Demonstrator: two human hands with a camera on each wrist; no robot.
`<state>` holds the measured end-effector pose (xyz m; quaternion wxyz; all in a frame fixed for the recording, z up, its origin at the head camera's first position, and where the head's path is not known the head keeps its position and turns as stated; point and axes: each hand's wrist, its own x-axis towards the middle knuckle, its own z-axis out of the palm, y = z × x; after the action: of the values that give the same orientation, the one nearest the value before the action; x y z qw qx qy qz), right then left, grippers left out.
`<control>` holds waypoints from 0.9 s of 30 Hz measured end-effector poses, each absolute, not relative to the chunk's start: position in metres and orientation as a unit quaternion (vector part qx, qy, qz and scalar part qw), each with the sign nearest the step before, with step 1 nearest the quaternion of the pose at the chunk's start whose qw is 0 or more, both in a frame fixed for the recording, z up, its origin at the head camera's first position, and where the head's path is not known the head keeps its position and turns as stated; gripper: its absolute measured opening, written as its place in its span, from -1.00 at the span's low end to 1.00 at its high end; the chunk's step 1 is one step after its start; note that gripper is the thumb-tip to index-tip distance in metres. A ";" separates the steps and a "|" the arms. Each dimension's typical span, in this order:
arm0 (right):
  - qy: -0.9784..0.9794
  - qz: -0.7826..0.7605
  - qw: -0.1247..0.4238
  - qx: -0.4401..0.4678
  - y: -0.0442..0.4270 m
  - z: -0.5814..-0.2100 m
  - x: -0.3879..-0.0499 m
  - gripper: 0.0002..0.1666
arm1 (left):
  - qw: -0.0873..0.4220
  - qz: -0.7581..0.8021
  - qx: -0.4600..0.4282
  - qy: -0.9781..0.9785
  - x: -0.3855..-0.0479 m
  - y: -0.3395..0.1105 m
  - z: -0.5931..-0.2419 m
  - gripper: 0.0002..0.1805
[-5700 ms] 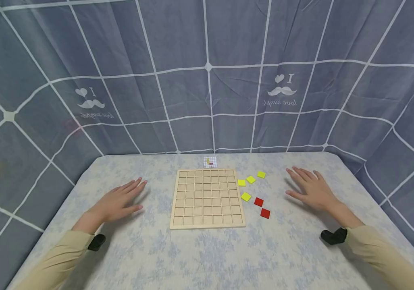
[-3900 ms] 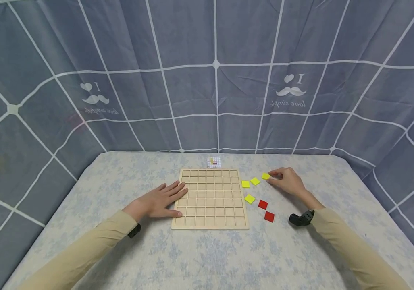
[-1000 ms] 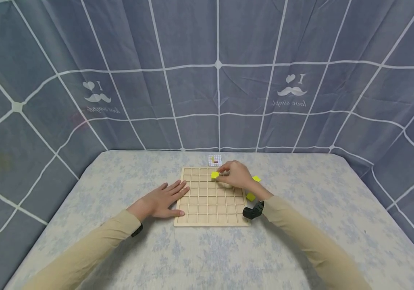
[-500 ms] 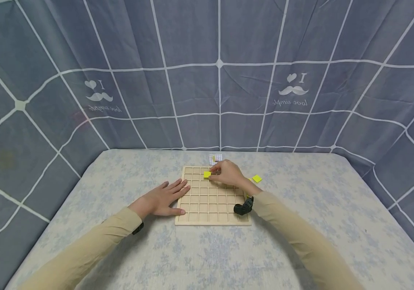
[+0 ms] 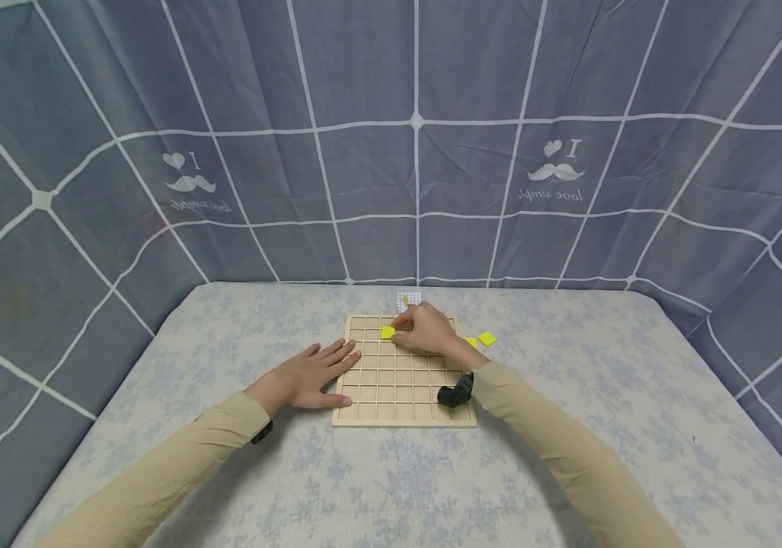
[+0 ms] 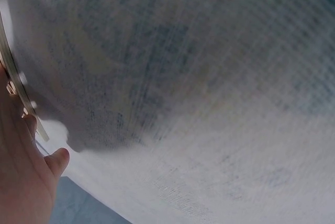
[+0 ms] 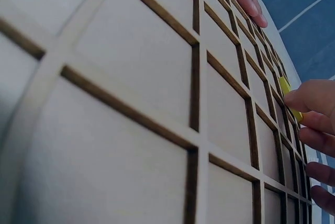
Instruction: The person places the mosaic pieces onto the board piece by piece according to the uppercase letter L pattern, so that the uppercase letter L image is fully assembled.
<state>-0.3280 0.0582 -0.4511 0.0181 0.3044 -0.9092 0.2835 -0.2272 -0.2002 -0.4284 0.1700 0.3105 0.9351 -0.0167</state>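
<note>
A square wooden grid board (image 5: 394,415) lies on the table. My right hand (image 5: 426,330) pinches a yellow square tile (image 5: 387,332) between thumb and fingers, over a cell near the board's far side. The right wrist view shows the same yellow tile (image 7: 289,98) at the grid, with my right thumb (image 7: 309,96) against it. My left hand (image 5: 308,377) lies flat with fingers spread, its fingertips on the board's left edge. In the left wrist view the left hand (image 6: 23,166) touches the board's rim (image 6: 18,85).
Right of the board lie a yellow tile (image 5: 487,339) and another yellow tile (image 5: 470,342), partly behind my right wrist. A small printed grid card (image 5: 406,299) lies beyond the board's far edge. A grey curtain (image 5: 363,152) stands behind the table (image 5: 391,487).
My right hand picked up a yellow tile from the right and carried it left over the board, lately lowering it slightly. My left hand came onto the board's left edge earlier and stays there.
</note>
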 end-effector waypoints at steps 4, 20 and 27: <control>-0.911 0.278 0.009 0.303 0.057 -0.450 -0.328 -0.71 | 0.167 -0.016 0.313 0.935 -0.226 -0.200 -0.428 -0.05; -0.913 0.279 0.000 0.299 0.055 -0.447 -0.326 -0.69 | 0.167 -0.016 0.311 0.935 -0.227 -0.199 -0.427 -0.05; -0.914 0.279 0.003 0.293 0.060 -0.445 -0.324 -0.67 | 0.169 -0.017 0.309 0.936 -0.226 -0.199 -0.426 -0.05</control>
<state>-0.3241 0.0601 -0.4453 0.0034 0.2928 -0.9144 0.2794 -0.2265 -0.1994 -0.4262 0.1689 0.3091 0.9358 -0.0169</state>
